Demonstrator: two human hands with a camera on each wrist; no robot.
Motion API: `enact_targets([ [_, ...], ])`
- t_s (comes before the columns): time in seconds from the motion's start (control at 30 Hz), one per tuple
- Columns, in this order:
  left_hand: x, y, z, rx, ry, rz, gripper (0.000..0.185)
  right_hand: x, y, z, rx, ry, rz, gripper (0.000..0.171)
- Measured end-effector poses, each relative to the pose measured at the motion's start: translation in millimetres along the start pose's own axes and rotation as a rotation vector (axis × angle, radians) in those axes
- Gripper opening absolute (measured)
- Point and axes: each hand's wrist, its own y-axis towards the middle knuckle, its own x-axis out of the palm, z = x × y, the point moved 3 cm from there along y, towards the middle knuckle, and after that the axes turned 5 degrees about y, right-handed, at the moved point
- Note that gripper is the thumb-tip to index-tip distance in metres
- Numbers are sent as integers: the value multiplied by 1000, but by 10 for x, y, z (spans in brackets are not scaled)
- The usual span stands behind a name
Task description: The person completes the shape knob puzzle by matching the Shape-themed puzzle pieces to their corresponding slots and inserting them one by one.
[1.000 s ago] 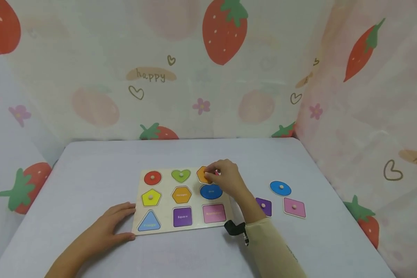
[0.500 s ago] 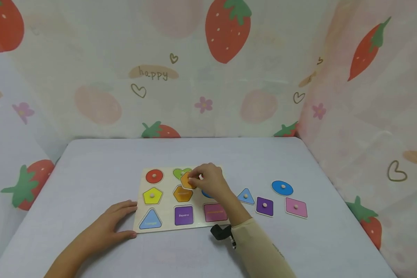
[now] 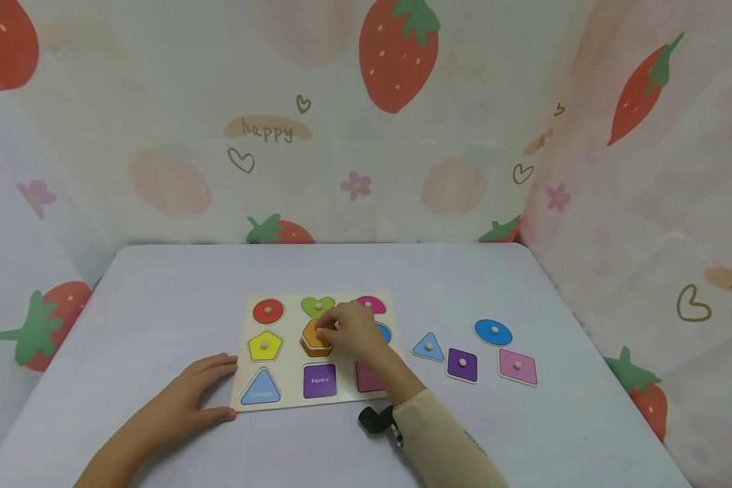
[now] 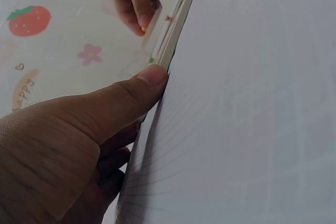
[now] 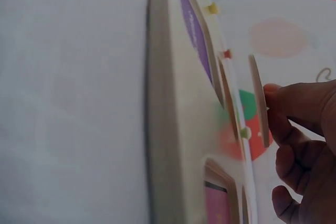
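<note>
The right hand (image 5: 304, 145) pinches a thin wooden piece (image 5: 259, 106) by its knob, holding it just above the puzzle board (image 5: 168, 129), apart from it.

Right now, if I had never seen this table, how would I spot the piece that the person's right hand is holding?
Find the wooden puzzle board on the grey table and look at its middle slot. There the right hand pinches an orange hexagon piece just above the board. It is the only orange piece, and the only one not lying flat.
</note>
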Motion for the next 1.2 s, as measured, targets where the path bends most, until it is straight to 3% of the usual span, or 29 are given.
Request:
enact_targets([
  [0.37,-29,56,-17,31,-4,21,79,54,27,39,37,6,2,10],
  [0.63,-66,107,12,10,-11,-4,80,79,62,42,64,-23,-13,10],
  [0.93,-90,91,5,12,-11,10,79,131,59,29,33,-66,24,9],
  [1.2,-9,1,14,10,-12,9,80,178,-51,-12,84,-80,-19,12],
])
